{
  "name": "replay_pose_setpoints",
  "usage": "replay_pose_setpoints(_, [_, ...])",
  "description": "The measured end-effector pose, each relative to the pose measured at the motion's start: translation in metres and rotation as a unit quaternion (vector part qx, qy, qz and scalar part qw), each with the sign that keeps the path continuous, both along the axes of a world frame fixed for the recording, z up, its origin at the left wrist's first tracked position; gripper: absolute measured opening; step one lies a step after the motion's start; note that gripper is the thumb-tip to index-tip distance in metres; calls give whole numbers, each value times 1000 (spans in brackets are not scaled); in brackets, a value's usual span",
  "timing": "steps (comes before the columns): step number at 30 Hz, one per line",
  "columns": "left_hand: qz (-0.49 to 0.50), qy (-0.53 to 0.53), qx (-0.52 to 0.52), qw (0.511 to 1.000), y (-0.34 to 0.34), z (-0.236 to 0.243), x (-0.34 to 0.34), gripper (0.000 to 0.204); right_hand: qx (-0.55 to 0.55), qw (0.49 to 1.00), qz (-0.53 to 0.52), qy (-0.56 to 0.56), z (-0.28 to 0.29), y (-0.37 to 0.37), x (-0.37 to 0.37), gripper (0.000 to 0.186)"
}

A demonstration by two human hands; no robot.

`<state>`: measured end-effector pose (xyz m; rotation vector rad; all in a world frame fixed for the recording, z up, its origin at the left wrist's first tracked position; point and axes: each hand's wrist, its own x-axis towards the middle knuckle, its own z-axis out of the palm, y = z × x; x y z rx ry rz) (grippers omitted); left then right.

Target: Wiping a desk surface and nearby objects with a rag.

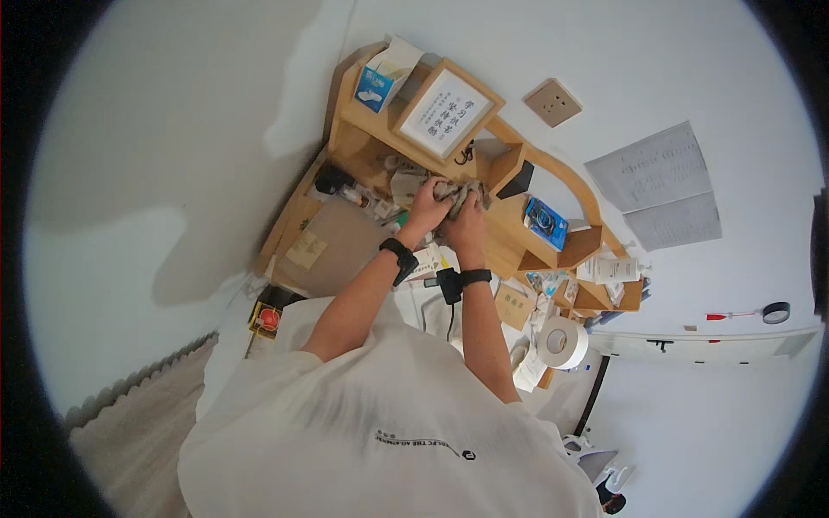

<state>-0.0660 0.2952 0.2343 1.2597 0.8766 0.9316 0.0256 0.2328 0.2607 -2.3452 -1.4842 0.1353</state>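
Observation:
Just in front of the wooden desk shelf [363, 116], a crumpled grey-brown cloth [463, 195] is bunched between my two hands. My left hand [426, 212] grips its left side with bent fingers. My right hand [466, 228] is closed round the cloth from the near side, and part of its fingers is hidden in the folds. Each wrist wears a black band, and a thin cable hangs from the right one. A framed sign [449, 114] stands on the shelf beyond the cloth, and a blue-and-white box [380, 82] is at its far left.
A blue box [546, 222] sits on the shelf to the right. Near my right forearm are a large white roll [562, 343] and a white bottle [615, 270]. A greyish flat panel [341, 237] and small bottles lie left of my hands. Walls border the desk.

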Motion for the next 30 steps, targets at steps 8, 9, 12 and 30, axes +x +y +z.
replay_pose_setpoints(8, [31, 16, 39, 999, 1, -22, 12, 37, 85, 994, 35, -50, -2, 0, -1, 60])
replay_pose_setpoints(9, [21, 13, 48, 999, 6, -25, 9, 39, 98, 994, 39, -22, 2, -1, -4, 59])
replay_pose_setpoints(12, [-48, 9, 9, 999, 23, -14, -7, 45, 111, 992, 45, 48, 17, -10, -10, 54])
replay_pose_setpoints(30, [88, -96, 66, 989, 69, 56, -61, 38, 204, 959, 180, -86, 82, 94, -48, 47])
